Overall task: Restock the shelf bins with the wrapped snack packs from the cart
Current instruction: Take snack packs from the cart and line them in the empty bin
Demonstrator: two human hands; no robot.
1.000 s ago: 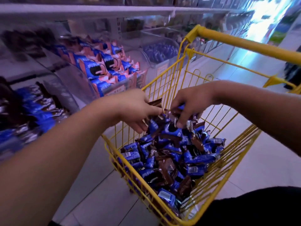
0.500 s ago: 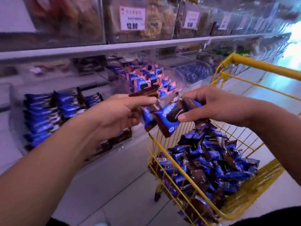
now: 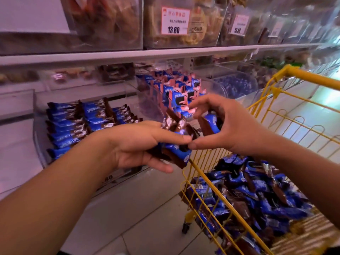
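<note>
Snack packs (image 3: 257,197) fill the cart (image 3: 202,173), right of the shelf bin (image 3: 39,124) holding stacked packs (image 3: 73,124)

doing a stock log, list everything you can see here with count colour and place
snack packs in cart: a heap, too many to count, blue and brown, in the cart basket
cart: one, yellow wire, at right on the floor
stacked snack packs: several rows, blue and brown, in the clear shelf bin at left
clear shelf bin: one, transparent, lower shelf left
blue and pink packs: many, in the middle bin behind the hands
price tags: two readable, white and red, on the upper bins
held snack packs: a few, blue and brown, between both hands
left hand: grips several packs
right hand: pinches a pack
</note>
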